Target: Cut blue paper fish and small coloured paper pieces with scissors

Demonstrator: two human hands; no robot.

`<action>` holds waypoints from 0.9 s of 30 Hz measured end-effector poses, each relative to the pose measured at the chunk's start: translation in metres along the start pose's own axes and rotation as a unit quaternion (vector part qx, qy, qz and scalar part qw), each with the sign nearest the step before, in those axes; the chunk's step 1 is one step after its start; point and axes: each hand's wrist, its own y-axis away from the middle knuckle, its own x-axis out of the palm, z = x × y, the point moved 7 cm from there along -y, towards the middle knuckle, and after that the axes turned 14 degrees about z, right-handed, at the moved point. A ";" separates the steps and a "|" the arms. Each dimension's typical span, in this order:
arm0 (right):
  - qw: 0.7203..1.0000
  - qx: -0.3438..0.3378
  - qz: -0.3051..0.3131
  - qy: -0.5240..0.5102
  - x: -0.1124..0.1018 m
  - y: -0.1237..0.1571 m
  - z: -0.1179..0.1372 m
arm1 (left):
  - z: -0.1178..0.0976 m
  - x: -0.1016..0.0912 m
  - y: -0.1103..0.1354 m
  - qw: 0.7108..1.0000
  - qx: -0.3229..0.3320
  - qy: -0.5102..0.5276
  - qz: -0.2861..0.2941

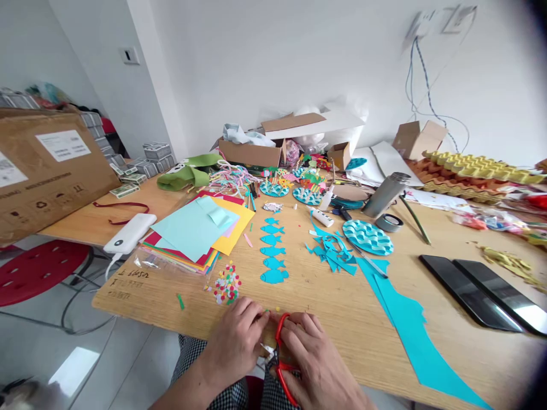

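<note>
Wood-grain counter stands before a white wall, carrying a column of turquoise paper fish near its centre. At the near edge, my right hand has its fingers curled around red-handled metal scissors, blades directed toward my left hand. My left fingers are bent close together, just beside a scatter of small multicoloured paper discs; I cannot tell whether they grip anything.

white wall | pale tiled floor, bright light patch | wooden table | red stool, left
</note>
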 end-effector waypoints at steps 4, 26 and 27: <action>1.000 -0.008 0.006 0.004 0.003 0.000 -0.001 | 0.001 0.000 0.001 1.000 0.002 0.009 -0.006; 0.998 -0.008 -0.016 0.062 -0.005 -0.001 0.000 | -0.002 -0.014 0.015 0.989 0.061 -0.007 -0.136; 0.998 -0.011 -0.021 0.059 -0.006 0.001 0.000 | -0.002 -0.016 0.016 0.988 0.068 -0.006 -0.141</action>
